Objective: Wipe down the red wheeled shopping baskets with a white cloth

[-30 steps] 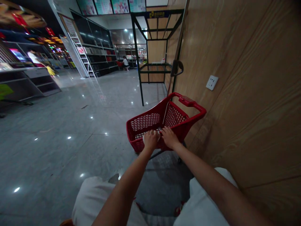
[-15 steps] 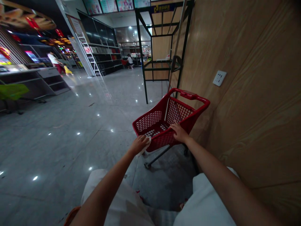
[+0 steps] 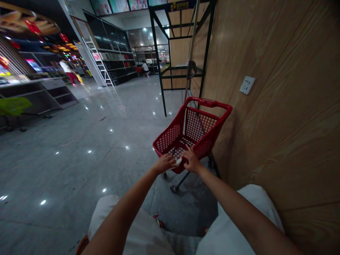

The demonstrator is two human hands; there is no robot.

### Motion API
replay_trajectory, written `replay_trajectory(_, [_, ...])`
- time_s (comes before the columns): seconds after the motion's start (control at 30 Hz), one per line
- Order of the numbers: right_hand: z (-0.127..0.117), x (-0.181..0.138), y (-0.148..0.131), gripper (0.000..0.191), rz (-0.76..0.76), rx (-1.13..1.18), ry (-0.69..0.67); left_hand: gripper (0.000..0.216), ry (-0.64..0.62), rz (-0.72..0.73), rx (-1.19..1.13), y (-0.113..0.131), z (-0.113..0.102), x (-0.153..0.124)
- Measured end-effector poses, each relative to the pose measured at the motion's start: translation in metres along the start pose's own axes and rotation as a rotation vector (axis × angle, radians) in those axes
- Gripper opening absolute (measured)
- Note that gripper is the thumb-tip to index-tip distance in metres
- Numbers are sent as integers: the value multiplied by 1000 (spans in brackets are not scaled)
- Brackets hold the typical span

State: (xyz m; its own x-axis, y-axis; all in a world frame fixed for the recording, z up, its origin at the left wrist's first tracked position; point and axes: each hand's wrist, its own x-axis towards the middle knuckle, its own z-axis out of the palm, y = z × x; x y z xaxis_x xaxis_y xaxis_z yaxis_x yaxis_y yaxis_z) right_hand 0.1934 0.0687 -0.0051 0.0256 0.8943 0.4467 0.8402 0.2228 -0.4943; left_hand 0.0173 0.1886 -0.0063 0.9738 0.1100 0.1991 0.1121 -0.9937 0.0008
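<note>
A red plastic shopping cart (image 3: 201, 122) with latticed basket walls stands in front of me, turned at an angle. My left hand (image 3: 165, 163) is closed on a crumpled white cloth (image 3: 178, 162) at the basket's near rim. Just to its right, my right hand (image 3: 192, 161) grips that same rim near the corner, thumb on my side and one finger stretched over the basket. Inside, the basket looks bare. Below it show grey legs and a caster (image 3: 174, 189).
A wood-panelled wall (image 3: 265, 134) with a socket (image 3: 247, 85) runs along the right. Behind the cart stands a dark metal rack (image 3: 157, 60) with a pole leaning by it. A green cart (image 3: 16, 105) is at the left. Two people are farther off.
My left hand has moved right along the rim with the cloth. My right hand has shifted left and nearer, so both hands are close together. The cart has turned slightly.
</note>
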Motion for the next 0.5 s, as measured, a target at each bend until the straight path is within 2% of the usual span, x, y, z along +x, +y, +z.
replay_trajectory(0.13, [-13,-1,11,43,-19,64,-25,21,-38,33,-26,-19,-8,-2])
replay_trajectory(0.33, [-20,0,30,40,-24,102,-61,25,-86,-142,-41,-55,-24,-10])
replay_trajectory(0.4, [-25,1,37,35,-15,99,-68,24,-65,-156,-15,-58,-24,-10])
replay_trajectory(0.5, [-36,3,42,22,24,11,-73,20,14,-218,24,-45,-12,-5])
